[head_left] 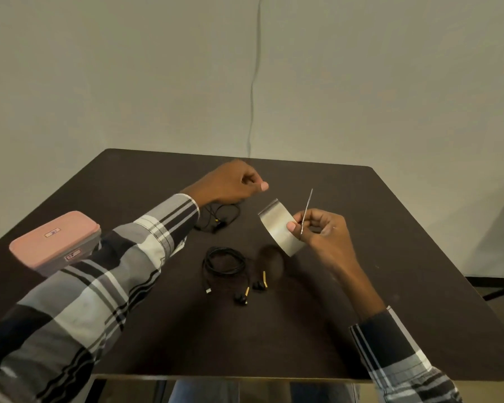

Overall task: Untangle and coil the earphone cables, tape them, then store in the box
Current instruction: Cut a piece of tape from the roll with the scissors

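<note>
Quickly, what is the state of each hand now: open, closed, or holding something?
Left hand: closed in a loose fist above the table; nothing visibly held.
Right hand: closed, pinching a piece of silver tape and a thin strip.

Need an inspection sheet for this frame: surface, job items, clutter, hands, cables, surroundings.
Surface: dark brown square table, matte, mostly bare.
Job's things: coiled black earphone cable with gold-stemmed earbuds lying mid-table; second, looser black earphone cable below the left wrist; closed pink rectangular box at the left edge; silvery strip of tape.
Clutter: nothing seen.
Grippers: left hand loosely fisted above the table, holding nothing visible; right hand pinching the tape plus a thin metal blade, possibly scissors.
Cables: thin grey wire running down the wall.
Surroundings: plain pale wall.
</note>
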Demonstrator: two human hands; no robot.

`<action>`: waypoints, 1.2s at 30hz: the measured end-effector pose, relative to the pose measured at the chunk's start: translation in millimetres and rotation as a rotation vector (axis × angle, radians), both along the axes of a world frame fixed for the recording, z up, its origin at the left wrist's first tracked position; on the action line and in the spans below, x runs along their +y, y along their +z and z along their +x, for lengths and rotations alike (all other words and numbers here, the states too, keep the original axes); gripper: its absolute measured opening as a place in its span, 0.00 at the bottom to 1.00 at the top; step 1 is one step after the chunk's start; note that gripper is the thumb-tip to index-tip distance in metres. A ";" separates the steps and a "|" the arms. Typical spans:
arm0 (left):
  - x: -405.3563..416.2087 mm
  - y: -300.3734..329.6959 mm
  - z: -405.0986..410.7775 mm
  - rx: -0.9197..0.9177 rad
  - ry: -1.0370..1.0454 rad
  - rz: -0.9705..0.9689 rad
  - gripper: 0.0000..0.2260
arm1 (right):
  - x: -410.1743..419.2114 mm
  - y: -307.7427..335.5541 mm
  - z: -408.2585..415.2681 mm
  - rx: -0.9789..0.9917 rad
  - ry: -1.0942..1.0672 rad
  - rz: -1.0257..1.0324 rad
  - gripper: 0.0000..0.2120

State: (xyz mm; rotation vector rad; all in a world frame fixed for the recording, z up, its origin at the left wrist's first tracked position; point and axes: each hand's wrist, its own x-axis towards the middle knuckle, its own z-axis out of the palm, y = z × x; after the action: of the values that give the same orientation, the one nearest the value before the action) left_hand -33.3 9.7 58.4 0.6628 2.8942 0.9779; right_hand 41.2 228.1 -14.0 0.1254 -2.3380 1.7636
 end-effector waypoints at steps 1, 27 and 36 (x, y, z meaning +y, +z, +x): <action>0.9 -5.0 1.7 -0.071 -0.023 0.020 0.15 | -1.3 0.0 -0.3 0.008 0.005 -0.004 0.03; 19.1 -14.2 6.0 0.075 0.060 -0.057 0.02 | -9.1 -2.8 -13.1 -0.048 -0.063 0.091 0.04; 24.1 14.2 11.7 0.211 0.054 -0.205 0.05 | -19.8 -3.0 -21.0 -0.123 -0.190 0.107 0.07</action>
State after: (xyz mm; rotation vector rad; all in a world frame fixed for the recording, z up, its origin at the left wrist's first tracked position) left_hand -21.6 33.8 72.7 0.7154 3.1519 0.6371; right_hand 20.2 208.3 -16.9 -0.1884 -2.4382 1.5986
